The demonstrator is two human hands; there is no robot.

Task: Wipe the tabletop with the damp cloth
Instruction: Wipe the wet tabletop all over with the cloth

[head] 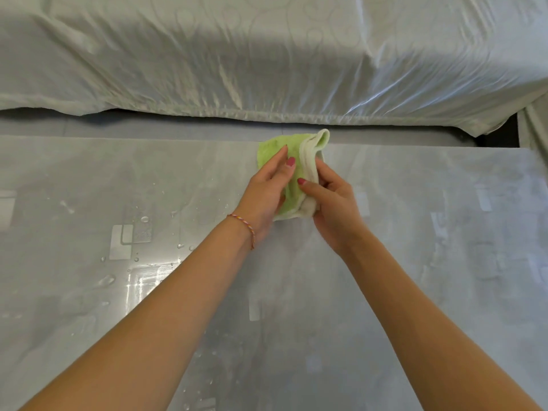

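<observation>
two hands hold one folded green cloth over the far middle of the glass tabletop.

the left hand lies along the cloth's left side, fingers extended and thumb pressed on top; the right hand pinches its pale folded edge, fingers curled around it. one braided bracelet circles the left wrist. many water droplets dot the left of the tabletop. one sheet-covered sofa stands behind.
</observation>
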